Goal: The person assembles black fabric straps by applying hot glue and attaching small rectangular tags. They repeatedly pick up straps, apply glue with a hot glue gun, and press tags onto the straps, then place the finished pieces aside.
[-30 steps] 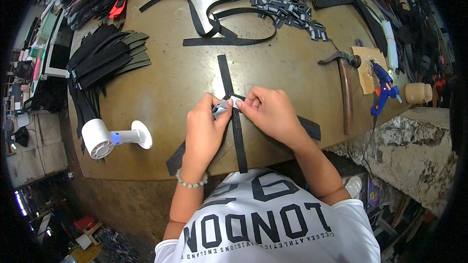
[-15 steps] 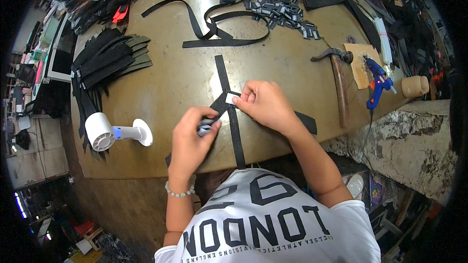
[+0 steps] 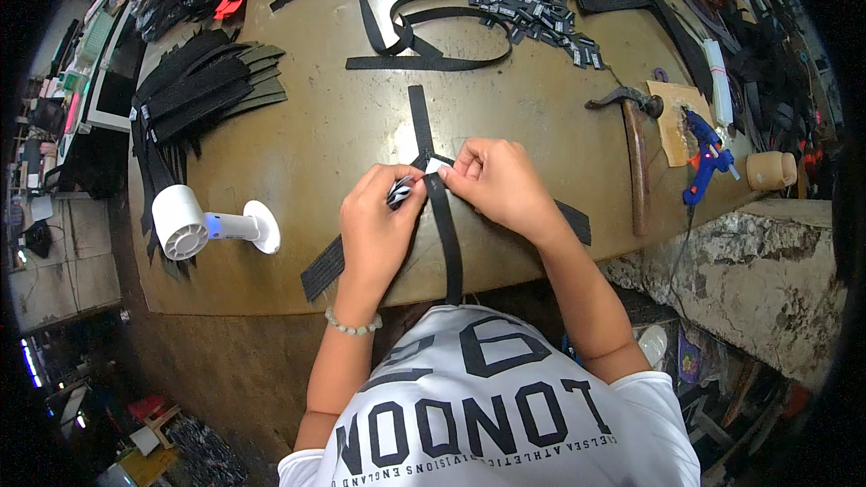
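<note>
Black webbing straps cross on the table in front of me, with one narrow strap (image 3: pixel 448 248) running down to my shirt and another (image 3: pixel 419 117) pointing away. A wide black strap (image 3: pixel 323 271) passes under my left hand (image 3: pixel 383 212), which is closed around a few small folded grey-and-white labels (image 3: pixel 398 192). Its fingertips meet the narrow strap near the crossing. Pinched in my right hand (image 3: pixel 501 185), right beside them, is a small white label (image 3: pixel 438 164) lying at the crossing. The fingers partly hide where label and straps meet.
A white handheld fan (image 3: pixel 225 225) and a bundle of black straps (image 3: pixel 203 86) are on the left. Farther away lie a loose black strap (image 3: pixel 428 63) and a heap of small labels (image 3: pixel 537 18). To the right are a hammer (image 3: pixel 636 162), a blue glue gun (image 3: pixel 705 158) and a tape roll (image 3: pixel 771 169).
My left hand has moved up and right to the crossing, its fingertips now at the narrow strap. The right hand stays near the crossing with the white label. The whole view has shifted slightly.
</note>
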### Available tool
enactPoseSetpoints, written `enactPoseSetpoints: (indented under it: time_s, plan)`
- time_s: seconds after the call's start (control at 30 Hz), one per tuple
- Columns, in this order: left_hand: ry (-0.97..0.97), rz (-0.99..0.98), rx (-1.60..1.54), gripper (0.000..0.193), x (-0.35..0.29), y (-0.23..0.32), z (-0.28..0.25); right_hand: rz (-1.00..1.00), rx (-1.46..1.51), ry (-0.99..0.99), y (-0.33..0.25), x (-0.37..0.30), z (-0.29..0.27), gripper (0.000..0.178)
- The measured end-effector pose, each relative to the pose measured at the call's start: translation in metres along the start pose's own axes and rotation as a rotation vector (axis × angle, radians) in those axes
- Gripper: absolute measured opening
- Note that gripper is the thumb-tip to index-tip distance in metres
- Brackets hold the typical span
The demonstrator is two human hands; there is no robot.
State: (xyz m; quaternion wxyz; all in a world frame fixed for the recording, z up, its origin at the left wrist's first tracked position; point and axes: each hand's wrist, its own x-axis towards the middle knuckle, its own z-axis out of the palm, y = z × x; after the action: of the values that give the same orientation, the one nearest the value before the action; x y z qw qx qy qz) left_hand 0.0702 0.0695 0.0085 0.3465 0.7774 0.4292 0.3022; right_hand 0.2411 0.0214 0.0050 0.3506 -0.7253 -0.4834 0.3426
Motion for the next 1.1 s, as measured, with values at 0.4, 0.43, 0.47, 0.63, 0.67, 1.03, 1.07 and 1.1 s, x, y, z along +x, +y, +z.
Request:
enactPoseSetpoints:
  time_s: [0.4, 0.43, 0.47, 0.63, 0.67, 1.03, 1.07, 1.1]
  plan:
    - [0.019, -0.138, 0.091, 0.022, 0.004, 0.003, 0.004, -0.477, 0.010, 0.059, -0.025, 0.006, -0.009, 0.014]
    - [0.035, -0.108, 0.116, 0.022, 0.003, 0.003, 0.004, -0.453, -0.039, 0.053, -0.022, 0.019, -0.007, 0.015]
    - [0.046, -0.079, 0.131, 0.021, 0.002, 0.003, 0.005, -0.370, 0.051, -0.002, -0.017, 0.031, -0.004, 0.015]
    - [0.066, 0.004, 0.198, 0.018, -0.004, 0.003, 0.009, -0.080, 0.060, -0.181, -0.001, 0.064, -0.005, 0.022]
    - [0.056, 0.024, 0.227, 0.017, -0.005, 0.003, 0.008, -0.009, 0.034, -0.221, -0.005, 0.069, -0.007, 0.022]
    - [-0.026, 0.166, 0.450, 0.033, -0.030, 0.006, 0.002, -0.082, -0.869, 0.961, 0.068, -0.032, -0.095, 0.044]
    - [-0.046, 0.138, 0.414, 0.032, -0.030, 0.004, 0.002, 0.285, -1.031, 0.884, 0.083, -0.043, -0.101, 0.047]
    - [-0.074, 0.117, 0.381, 0.030, -0.029, 0.002, 0.002, 0.382, -0.986, 0.730, 0.087, -0.053, -0.113, 0.047]
